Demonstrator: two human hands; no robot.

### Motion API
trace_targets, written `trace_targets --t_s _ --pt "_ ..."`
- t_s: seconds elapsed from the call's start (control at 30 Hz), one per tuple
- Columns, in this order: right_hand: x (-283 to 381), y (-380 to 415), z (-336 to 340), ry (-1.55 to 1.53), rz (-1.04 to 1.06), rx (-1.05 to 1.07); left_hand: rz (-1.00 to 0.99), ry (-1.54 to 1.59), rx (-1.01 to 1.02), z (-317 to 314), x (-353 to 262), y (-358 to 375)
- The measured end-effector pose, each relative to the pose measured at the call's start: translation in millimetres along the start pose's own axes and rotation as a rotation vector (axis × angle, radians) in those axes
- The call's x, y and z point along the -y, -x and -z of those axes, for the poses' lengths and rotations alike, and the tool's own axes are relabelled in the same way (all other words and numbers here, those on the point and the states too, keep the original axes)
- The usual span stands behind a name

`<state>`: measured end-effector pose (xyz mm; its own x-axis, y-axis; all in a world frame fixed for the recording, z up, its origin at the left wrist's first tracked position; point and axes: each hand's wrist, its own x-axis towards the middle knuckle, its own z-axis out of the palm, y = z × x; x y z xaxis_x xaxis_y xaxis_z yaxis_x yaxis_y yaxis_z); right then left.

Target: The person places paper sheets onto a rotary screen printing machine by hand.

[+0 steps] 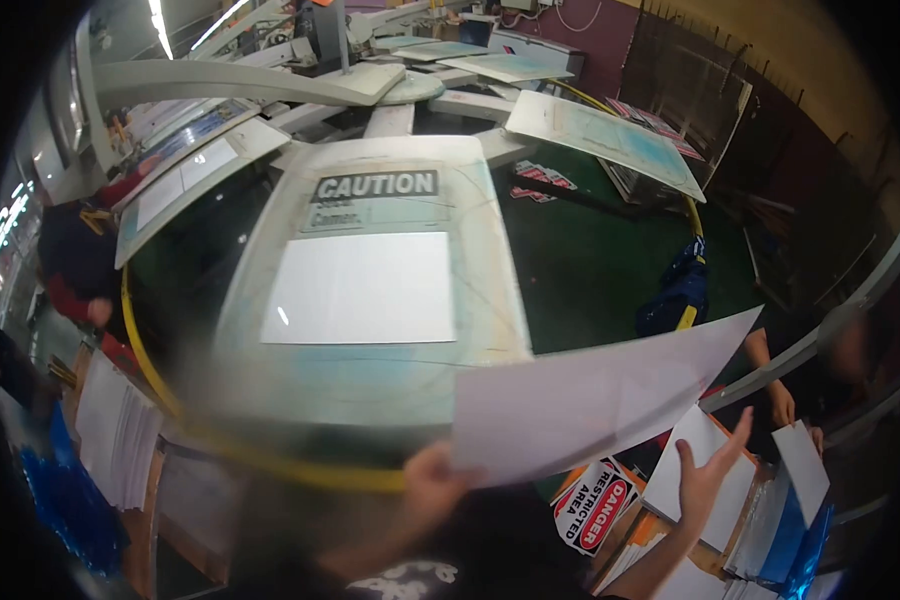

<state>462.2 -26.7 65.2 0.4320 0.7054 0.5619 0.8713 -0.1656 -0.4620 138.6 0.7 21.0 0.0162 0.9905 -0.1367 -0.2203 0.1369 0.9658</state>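
A blank white sheet is held up at the lower middle, tilted, its right corner raised. My left hand grips its lower left corner. My right hand is under the sheet's right end, fingers spread, not closed on it. Beyond the sheet lies a large pale platen with blue-green stains. Another white sheet rests flat on it, just below a printed CAUTION label.
More platens radiate from a central hub, ringed by a yellow rail. A co-worker is at left; another's hand is at right. Paper stacks stand lower left. DANGER signs and more sheets lie lower right.
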Motion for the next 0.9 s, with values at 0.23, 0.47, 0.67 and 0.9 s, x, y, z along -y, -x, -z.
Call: trace_targets --t_s 0.23,0.47,0.67,0.9 --pt "-13 6 -28 -0.240 -0.158 0.418 -0.155 0.301 0.039 26 20 -16" --pt "2 -12 -52 -0.409 -0.158 0.315 -0.204 0.189 -0.411 18 9 -31" --pt "31 1 -83 -0.372 -0.145 0.306 -0.246 0.065 -0.432 41 3 -36" --pt "50 -33 -117 -0.264 0.037 0.308 -0.470 -0.555 -0.065 104 -10 -68"
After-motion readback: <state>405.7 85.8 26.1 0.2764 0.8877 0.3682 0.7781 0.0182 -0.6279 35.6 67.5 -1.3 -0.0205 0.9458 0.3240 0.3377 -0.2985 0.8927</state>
